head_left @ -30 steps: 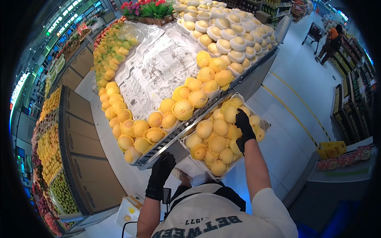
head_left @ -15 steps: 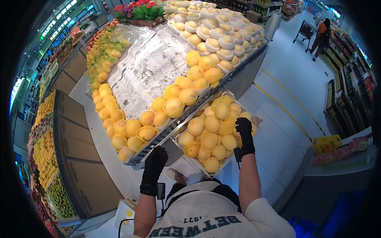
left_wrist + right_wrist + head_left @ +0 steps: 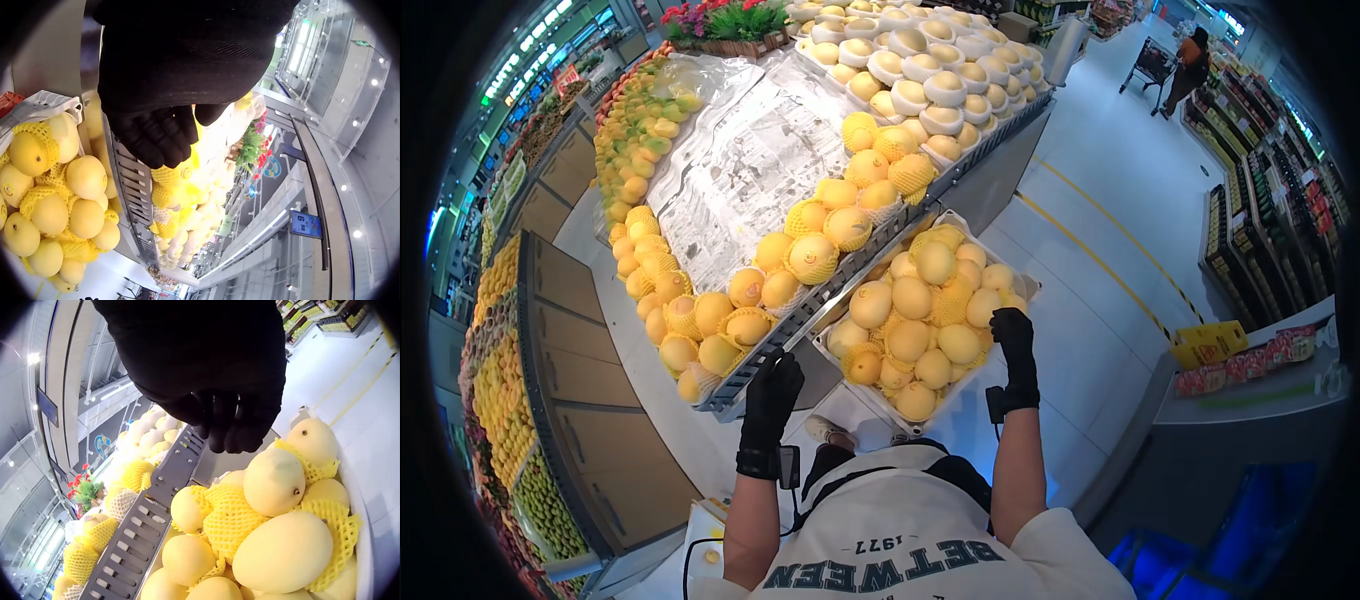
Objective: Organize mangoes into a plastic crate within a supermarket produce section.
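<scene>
My gloved left hand [image 3: 771, 398] hovers by the near corner of the fruit stand [image 3: 735, 395], its fingers loosely curled around nothing. The same hand [image 3: 187, 69] shows close to the slatted grey rail [image 3: 136, 187] in the left wrist view. Over the right edge of a white crate [image 3: 364, 556] hangs my gloved right hand [image 3: 1017, 352], fingers loosely bent and holding nothing. Round yellow melons [image 3: 910, 340] are heaped in this crate, some wearing yellow foam nets [image 3: 234, 519]. Netted melons [image 3: 812, 258] also line the stand's front edge.
Wrinkled paper lining [image 3: 735, 170] covers the stand's middle. White-sleeved melons [image 3: 945, 88] rise behind, beside flowers [image 3: 730, 20]. A person with a shopping cart [image 3: 1152, 68] is in the far aisle. A yellow floor sign [image 3: 1208, 343] stands right; wooden cabinets [image 3: 585, 370] line the left.
My right hand has drawn back from the melons at the crate's far side to its right edge, its fingers less spread. My left hand stays by the stand's corner. The view has shifted right.
</scene>
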The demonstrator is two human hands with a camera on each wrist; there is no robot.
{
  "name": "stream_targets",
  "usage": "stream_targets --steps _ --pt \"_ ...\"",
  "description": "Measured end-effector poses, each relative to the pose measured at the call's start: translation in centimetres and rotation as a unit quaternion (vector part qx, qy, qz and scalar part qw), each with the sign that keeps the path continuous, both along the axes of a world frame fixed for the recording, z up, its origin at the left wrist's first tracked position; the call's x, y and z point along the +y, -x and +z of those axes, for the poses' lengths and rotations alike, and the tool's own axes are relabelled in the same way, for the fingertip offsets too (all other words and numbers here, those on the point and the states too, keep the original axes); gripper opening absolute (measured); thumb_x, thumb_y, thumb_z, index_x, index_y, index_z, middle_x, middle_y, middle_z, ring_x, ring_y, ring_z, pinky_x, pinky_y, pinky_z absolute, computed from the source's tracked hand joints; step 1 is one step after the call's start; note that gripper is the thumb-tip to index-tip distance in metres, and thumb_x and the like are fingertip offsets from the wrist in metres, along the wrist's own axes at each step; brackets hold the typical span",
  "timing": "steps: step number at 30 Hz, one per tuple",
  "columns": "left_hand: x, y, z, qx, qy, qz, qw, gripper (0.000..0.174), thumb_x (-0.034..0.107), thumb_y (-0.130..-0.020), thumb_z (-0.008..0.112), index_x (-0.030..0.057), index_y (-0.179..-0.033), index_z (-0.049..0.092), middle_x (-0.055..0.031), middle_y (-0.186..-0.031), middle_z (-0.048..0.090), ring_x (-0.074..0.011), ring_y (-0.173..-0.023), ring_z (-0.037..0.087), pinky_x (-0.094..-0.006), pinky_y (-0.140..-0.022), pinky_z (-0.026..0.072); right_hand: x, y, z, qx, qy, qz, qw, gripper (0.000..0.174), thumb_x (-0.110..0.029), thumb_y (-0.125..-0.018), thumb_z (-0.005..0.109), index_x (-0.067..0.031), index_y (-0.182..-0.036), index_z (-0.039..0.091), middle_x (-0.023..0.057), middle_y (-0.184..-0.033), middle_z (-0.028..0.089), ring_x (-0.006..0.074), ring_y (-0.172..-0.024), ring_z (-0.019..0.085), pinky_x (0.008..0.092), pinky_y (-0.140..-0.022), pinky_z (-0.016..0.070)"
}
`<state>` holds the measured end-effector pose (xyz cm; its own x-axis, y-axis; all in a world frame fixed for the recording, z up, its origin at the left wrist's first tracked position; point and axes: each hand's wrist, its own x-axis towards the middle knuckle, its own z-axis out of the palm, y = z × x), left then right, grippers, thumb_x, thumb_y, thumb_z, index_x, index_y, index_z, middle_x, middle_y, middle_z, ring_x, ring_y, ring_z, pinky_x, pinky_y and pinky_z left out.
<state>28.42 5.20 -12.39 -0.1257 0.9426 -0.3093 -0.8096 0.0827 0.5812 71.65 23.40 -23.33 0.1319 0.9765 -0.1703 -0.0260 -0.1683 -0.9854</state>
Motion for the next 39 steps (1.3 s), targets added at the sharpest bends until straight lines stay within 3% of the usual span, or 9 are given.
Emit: stream_targets --steps 3,4,8,12,16,19,28,31,39 --pt "0.3 -0.6 0.8 -0.02 0.014 0.001 1.0 0.023 0.018 -0.1 0.048 0.003 -0.117 0.053 -0.0063 -0.099 0.054 -0.0172 -0.087 0.052 -0.0309 -0.085 0.0454 2.1 0.0 -2.2 -0.154 -0.106 0.034 0.982 0.02 -0.018 -0.088 0.062 -0.0045 -0.101 0.068 0.0068 -0.085 0.068 0.0158 -0.069 0.064 0.0301 -0.06 0.0513" --pt "0.4 -0.9 1.3 -0.034 0.026 0.007 0.999 0.021 0.018 -0.101 0.047 0.0031 -0.115 0.053 -0.0058 -0.097 0.053 -0.0167 -0.086 0.051 -0.0301 -0.083 0.0453 2.6 0.9 -1.0 -0.245 -0.198 0.03 0.949 0.022 -0.018 -0.088 0.063 -0.0053 -0.106 0.068 0.0077 -0.094 0.07 0.0202 -0.083 0.066 0.0326 -0.074 0.0529" --pt "0.4 -0.9 2.1 -0.101 0.038 0.02 0.994 0.014 0.016 -0.101 0.047 0.0042 -0.103 0.053 -0.0037 -0.087 0.048 -0.0151 -0.077 0.046 -0.028 -0.074 0.0428 5.9 4.7 1.3 -0.256 -0.083 0.063 0.961 0.031 -0.016 -0.085 0.067 -0.0048 -0.114 0.064 0.0136 -0.108 0.068 0.0286 -0.101 0.064 0.0362 -0.088 0.0502" --pt "-0.6 -0.5 2.6 -0.067 0.074 0.065 0.993 0.014 0.015 -0.101 0.045 0.0035 -0.101 0.052 -0.0036 -0.084 0.045 -0.0151 -0.074 0.043 -0.0279 -0.072 0.0415 10.2 7.6 -1.2 -0.339 -0.169 0.097 0.92 0.05 -0.023 -0.079 0.072 -0.0072 -0.125 0.058 0.018 -0.119 0.06 0.0333 -0.111 0.058 0.0407 -0.092 0.0487" --pt "-2.7 0.9 1.3 -0.038 0.053 0.068 0.996 0.019 0.013 -0.101 0.043 0.0005 -0.112 0.052 -0.0063 -0.091 0.05 -0.0172 -0.08 0.048 -0.0288 -0.078 0.0438 13.4 12.5 0.7 -0.492 -0.059 0.16 0.854 0.077 -0.042 -0.07 0.075 -0.0152 -0.137 0.049 0.0171 -0.127 0.053 0.0365 -0.111 0.058 0.0498 -0.093 0.0472" --pt "-4.2 1.9 0.0 -0.08 0.073 0.102 0.989 0.027 0.012 -0.1 0.043 -0.0002 -0.123 0.05 -0.009 -0.103 0.054 -0.0199 -0.09 0.052 -0.0308 -0.085 0.0452 14.2 14.6 0.7 -0.556 -0.008 0.202 0.807 0.08 -0.043 -0.069 0.075 -0.0191 -0.14 0.045 0.0183 -0.13 0.05 0.0401 -0.109 0.058 0.0537 -0.089 0.0478" --pt "-5.5 3.2 -0.6 -0.071 0.028 0.09 0.993 0.028 0.011 -0.1 0.044 0.0007 -0.125 0.05 -0.0091 -0.105 0.055 -0.0197 -0.093 0.053 -0.0324 -0.086 0.0461 16.2 16.2 0.7 -0.58 0.023 0.195 0.791 0.085 -0.033 -0.062 0.081 -0.0157 -0.138 0.046 0.0225 -0.125 0.052 0.0443 -0.106 0.059 0.053 -0.087 0.0504" --pt "-5.0 2.8 1.0 -0.058 0.109 0.149 0.981 0.026 0.011 -0.1 0.045 0.0011 -0.123 0.051 -0.0081 -0.101 0.054 -0.019 -0.09 0.052 -0.0318 -0.085 0.0459 16.2 15.7 0.5 -0.569 -0.008 0.193 0.799 0.073 -0.031 -0.061 0.08 -0.0133 -0.126 0.052 0.0224 -0.117 0.056 0.0419 -0.099 0.062 0.0486 -0.082 0.0534" --pt "-4.4 3.4 0.4 -0.02 0.083 0.124 0.989 0.024 0.011 -0.099 0.046 0.0021 -0.12 0.053 -0.0075 -0.099 0.054 -0.0186 -0.09 0.052 -0.0314 -0.086 0.0456 17.5 13.5 -2.2 -0.496 -0.034 0.312 0.81 0.082 -0.036 -0.061 0.08 -0.0087 -0.133 0.05 0.0234 -0.125 0.058 0.0372 -0.115 0.057 0.0423 -0.096 0.0482"
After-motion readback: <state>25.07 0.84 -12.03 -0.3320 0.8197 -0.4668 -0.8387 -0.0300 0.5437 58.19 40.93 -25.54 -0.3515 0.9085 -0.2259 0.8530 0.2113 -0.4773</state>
